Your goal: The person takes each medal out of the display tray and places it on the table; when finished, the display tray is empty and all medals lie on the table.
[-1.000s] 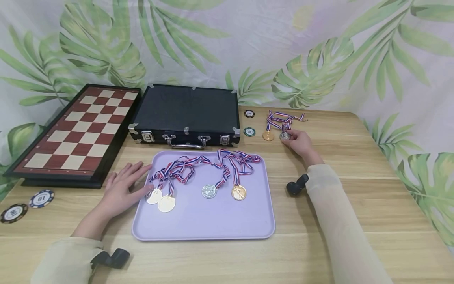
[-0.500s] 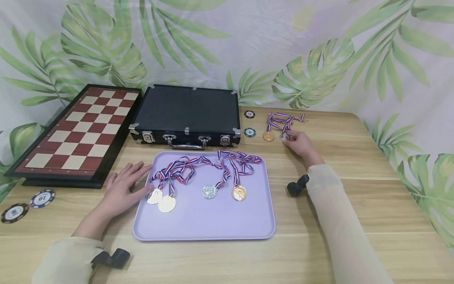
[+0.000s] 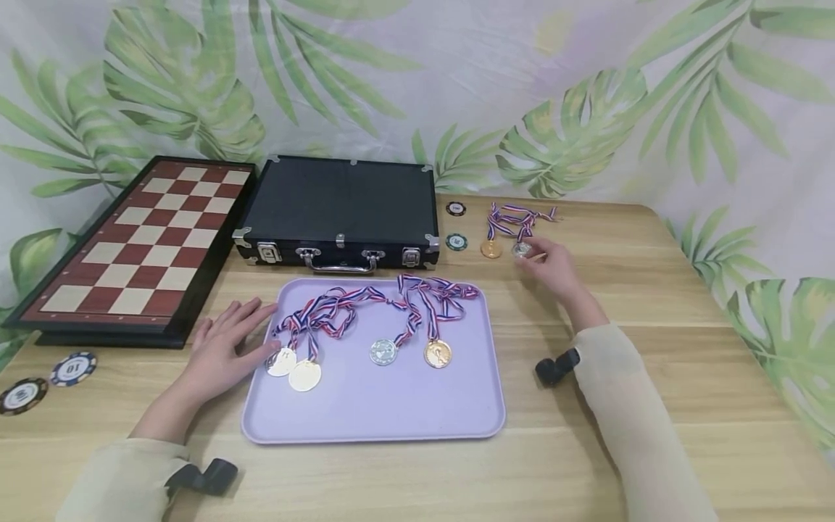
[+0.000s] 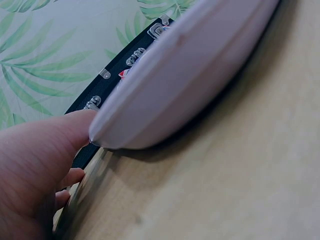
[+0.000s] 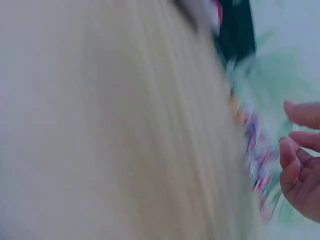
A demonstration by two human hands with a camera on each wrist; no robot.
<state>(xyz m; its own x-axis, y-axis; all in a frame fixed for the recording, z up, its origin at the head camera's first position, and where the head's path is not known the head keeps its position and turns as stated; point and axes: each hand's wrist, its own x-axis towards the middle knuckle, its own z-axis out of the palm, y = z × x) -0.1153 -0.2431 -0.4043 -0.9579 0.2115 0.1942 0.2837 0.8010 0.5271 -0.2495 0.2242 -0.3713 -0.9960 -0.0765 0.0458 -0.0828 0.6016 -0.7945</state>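
At the left rim of the lilac tray (image 3: 372,413) lies my left hand (image 3: 218,355), fingers spread on the table; in the left wrist view its thumb (image 4: 70,127) touches the tray's edge. Two medals (image 3: 304,375) overlap near that thumb, their striped ribbons bunched above. Further right on the tray are a silver medal (image 3: 383,351) and a gold medal (image 3: 438,354). My right hand (image 3: 554,268), holding nothing, hovers beside another silver medal (image 3: 521,249) at the back right. A gold medal (image 3: 491,249) lies left of that one, with tangled ribbons (image 3: 522,217) behind both.
Behind the tray stands a black case (image 3: 346,203) with a metal handle. A checkered board (image 3: 143,239) is at the left. Poker chips lie near the case, including a green chip (image 3: 457,241), and at the front left, including a blue chip (image 3: 74,368).
My right hand has let go of the silver medal at the back right and drawn slightly back and right from it. The left hand keeps its place by the tray.
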